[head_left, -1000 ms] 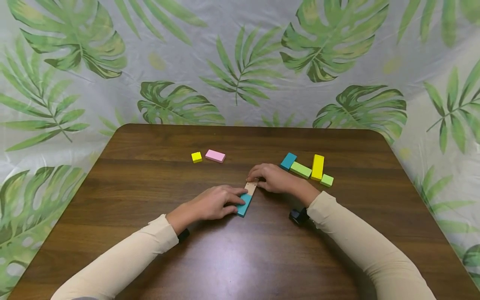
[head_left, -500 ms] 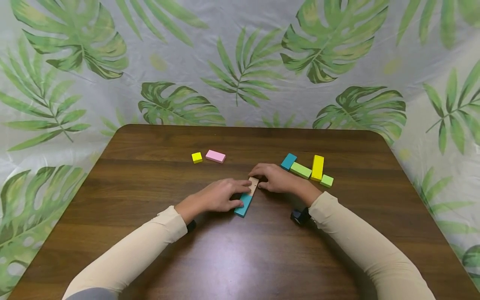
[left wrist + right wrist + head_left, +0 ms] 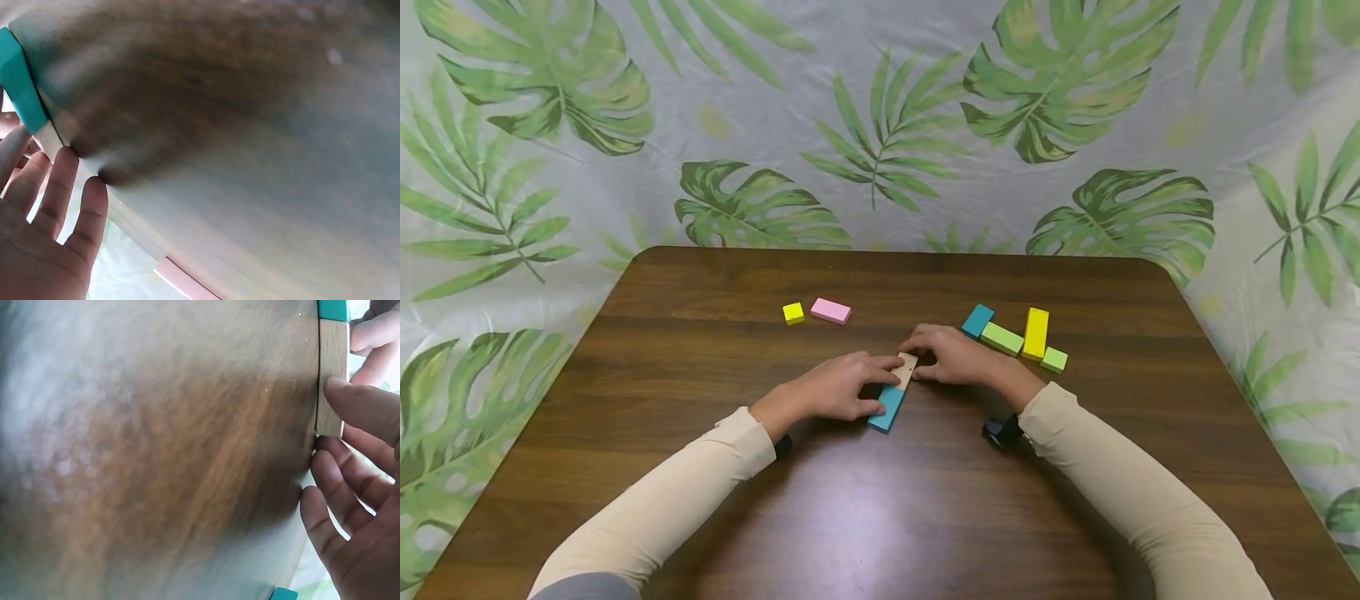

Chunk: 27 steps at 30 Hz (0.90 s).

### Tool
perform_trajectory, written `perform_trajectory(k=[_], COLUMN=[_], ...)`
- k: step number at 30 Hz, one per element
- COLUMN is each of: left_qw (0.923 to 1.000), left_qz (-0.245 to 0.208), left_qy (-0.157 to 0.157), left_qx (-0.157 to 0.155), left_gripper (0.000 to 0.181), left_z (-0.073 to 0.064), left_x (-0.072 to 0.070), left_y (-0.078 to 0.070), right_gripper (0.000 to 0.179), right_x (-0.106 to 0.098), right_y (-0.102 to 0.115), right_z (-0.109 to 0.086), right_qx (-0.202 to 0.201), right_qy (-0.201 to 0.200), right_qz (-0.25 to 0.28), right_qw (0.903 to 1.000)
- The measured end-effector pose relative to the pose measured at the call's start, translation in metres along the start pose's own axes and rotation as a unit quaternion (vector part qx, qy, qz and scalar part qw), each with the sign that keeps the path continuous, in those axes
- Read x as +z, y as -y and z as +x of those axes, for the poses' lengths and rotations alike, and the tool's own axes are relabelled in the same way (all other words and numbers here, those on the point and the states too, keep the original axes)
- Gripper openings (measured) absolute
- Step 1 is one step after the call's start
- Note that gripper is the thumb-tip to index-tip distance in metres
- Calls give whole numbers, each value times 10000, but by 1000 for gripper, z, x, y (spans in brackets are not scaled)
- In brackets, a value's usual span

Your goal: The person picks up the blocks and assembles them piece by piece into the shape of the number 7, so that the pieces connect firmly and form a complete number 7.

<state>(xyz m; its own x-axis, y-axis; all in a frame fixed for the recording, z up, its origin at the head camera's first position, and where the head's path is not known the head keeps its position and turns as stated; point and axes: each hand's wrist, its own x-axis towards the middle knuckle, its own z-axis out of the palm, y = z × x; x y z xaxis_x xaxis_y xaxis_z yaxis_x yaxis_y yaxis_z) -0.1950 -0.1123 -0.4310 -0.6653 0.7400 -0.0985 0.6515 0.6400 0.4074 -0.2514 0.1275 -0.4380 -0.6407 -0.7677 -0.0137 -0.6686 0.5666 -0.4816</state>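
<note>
A teal block (image 3: 888, 408) and a bare wooden block (image 3: 906, 370) lie flat, end to end, slanting away across the middle of the table. My left hand (image 3: 838, 387) reaches in from the left with extended fingers. Its fingertips touch the wooden block, while its thumb lies at the teal block's left side. From the right, my right hand (image 3: 951, 356) holds the wooden block's far end. The right wrist view shows that thumb (image 3: 362, 406) on the block's side and the other fingers curled around its end. Part of the wooden block is hidden by fingers.
A small yellow block (image 3: 793, 314) and a pink block (image 3: 831, 312) lie at the back left. Beyond my right hand sit a darker blue block (image 3: 977, 322), a green block (image 3: 1002, 339), a tall yellow block (image 3: 1036, 333) and a small green block (image 3: 1054, 360). A leaf-print curtain hangs behind.
My left hand has slid forward and right, off the top of the teal block, leaving more of it visible. The right hand has shifted only slightly and stays at the wooden block.
</note>
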Motion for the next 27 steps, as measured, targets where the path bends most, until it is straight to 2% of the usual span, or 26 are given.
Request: perform_trajectory(k=[9,15,27], left_qw=[9997,9998,9999], left_qz=[91,32,12], left_qy=[-92,140,132], left_qx=[228,133,-16], left_gripper=[54,58,56], left_z=[-3,-4,-7], left_x=[0,-1,0], left_y=[2,0,-4], right_gripper=[37,37,37], right_x=[2,1,0], right_y=[-3,-2,3], right_z=[2,1,2], right_qx=[4,-41,-160], right_qy=[46,46,38], right_qz=[30,39,-177], right_qw=[10000,10000,9997])
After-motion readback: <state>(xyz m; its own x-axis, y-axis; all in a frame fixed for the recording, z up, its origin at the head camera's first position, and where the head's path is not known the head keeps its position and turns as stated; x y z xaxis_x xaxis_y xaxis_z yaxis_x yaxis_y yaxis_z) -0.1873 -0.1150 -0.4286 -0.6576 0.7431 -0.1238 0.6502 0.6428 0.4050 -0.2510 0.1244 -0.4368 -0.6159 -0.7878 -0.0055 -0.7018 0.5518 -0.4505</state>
